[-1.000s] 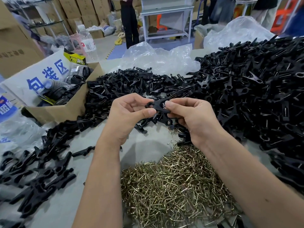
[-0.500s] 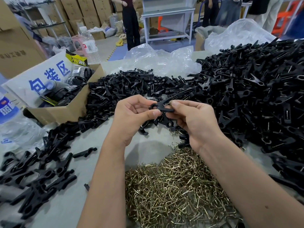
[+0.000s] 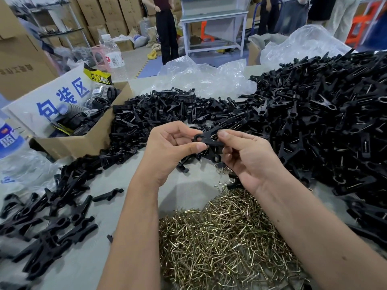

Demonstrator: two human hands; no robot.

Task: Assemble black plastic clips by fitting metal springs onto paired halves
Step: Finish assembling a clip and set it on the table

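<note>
Both hands hold one black plastic clip point(image 3: 208, 139) in the air above the grey table point(image 3: 88, 260). My left hand point(image 3: 171, 147) pinches its ring end between thumb and forefinger. My right hand point(image 3: 249, 158) grips the other end, and a second black piece point(image 3: 216, 158) hangs below its fingers. Whether a spring sits on the clip is hidden. A heap of brass-coloured metal springs point(image 3: 226, 241) lies just below my wrists. Loose black clip halves point(image 3: 167, 109) are piled behind the hands.
A large mound of black clips point(image 3: 326, 126) fills the right side. More black pieces point(image 3: 48, 222) lie at the left. An open cardboard box point(image 3: 90, 139) with a blue-lettered sign stands at the back left, clear plastic bags point(image 3: 205, 78) behind. People stand far back.
Both hands have stayed together on the clip, with only small shifts of the fingers. The view has tilted slightly.
</note>
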